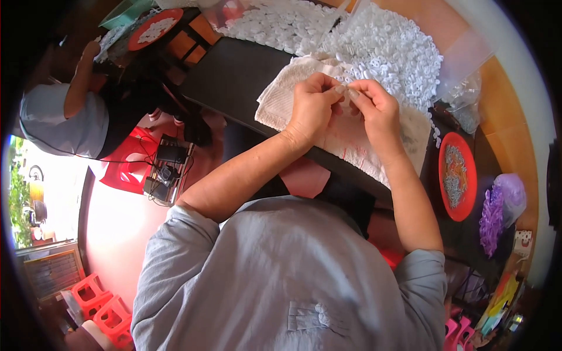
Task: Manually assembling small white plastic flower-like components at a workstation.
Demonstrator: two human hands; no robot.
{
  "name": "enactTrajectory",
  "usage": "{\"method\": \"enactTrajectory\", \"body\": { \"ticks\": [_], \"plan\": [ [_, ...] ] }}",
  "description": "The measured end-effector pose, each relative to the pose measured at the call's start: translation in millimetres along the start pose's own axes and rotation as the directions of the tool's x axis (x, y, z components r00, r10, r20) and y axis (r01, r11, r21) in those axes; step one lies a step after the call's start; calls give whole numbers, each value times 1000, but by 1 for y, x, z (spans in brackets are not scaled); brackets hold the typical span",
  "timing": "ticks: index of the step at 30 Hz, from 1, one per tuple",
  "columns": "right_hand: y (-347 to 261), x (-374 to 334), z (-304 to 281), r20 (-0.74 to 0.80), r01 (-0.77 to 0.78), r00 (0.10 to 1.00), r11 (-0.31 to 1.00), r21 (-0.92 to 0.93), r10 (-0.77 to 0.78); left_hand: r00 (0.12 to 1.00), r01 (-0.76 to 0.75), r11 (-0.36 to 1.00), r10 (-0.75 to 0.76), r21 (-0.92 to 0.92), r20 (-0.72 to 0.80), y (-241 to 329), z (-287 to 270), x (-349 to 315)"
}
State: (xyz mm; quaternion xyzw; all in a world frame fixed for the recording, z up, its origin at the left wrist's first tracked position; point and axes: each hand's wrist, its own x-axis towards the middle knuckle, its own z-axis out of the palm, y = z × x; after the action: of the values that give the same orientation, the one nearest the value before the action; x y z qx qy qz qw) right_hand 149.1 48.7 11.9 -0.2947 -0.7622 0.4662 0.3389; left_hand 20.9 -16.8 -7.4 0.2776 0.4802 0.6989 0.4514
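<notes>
Over a pale towel [281, 96], my left hand [315, 105] and my right hand [379, 111] meet fingertip to fingertip. Thumb and fingers of each are pinched together on a small white piece, mostly hidden by the fingertips. Just beyond them, a large heap of small white plastic pieces [392, 52] spreads over the dark table and reaches the towel's far edge. To the right of my right forearm sits a red round tray [444, 202] with many small silvery metal parts [454, 175] in it.
A co-worker [64, 117] sits at the left by another red tray [143, 42] of white pieces. Purple bundles [492, 219] and clear plastic bags [466, 108] lie at the right. Red stools [111, 316] stand lower left; a box with cables [170, 169] sits left of the table.
</notes>
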Motion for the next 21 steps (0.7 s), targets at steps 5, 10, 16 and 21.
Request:
{"method": "enactTrajectory", "body": {
  "ticks": [5,10,16,21],
  "plan": [
    [-49,-17,-18,-62,180,981,982,-62,-183,988,-101,982,80,-159,-129,19,-22,3],
    [-159,-57,-15,633,727,536,686,-10,-558,981,-118,977,87,-175,-175,19,-48,11],
    [-237,-96,-6,544,618,648,786,34,-533,966,-218,956,183,-197,-185,11,-53,12],
    [-256,-83,-21,707,624,588,777,-87,-393,981,-173,968,153,-181,-119,7,-42,13]
  ]
}}
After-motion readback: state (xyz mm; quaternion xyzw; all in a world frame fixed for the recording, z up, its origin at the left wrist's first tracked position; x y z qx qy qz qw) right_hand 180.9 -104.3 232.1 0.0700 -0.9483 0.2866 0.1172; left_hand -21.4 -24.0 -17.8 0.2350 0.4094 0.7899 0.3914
